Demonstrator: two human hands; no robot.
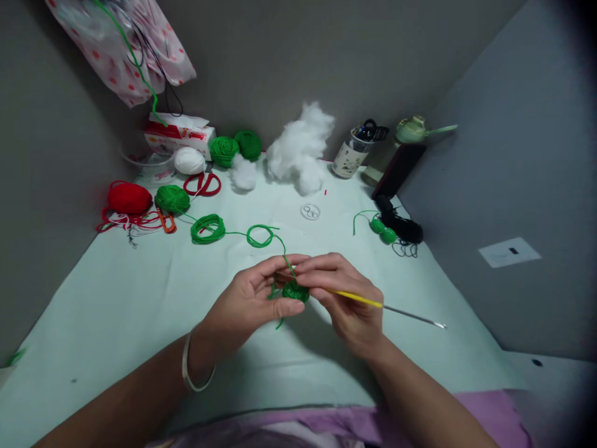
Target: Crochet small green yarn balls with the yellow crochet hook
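Note:
My left hand [254, 298] is closed on a small green crocheted piece [295, 290], thumb under it and fingers above. My right hand [345, 297] meets it from the right and is closed on a crochet hook [396, 309] with a yellow handle and a metal shaft that points right. A green yarn strand [261, 236] runs from the piece back over the pale tabletop [116, 311] in loops to a green yarn ball [172, 199]. A bangle [189, 367] circles my left wrist.
At the back left lie a red yarn ball [129, 198], a white ball [189, 160], two more green balls [236, 148], red scissors [202, 184] and a box [180, 134]. White stuffing [301, 152], a cup of tools [354, 152], two small green pieces [383, 230] and black yarn [405, 231] sit at the back right.

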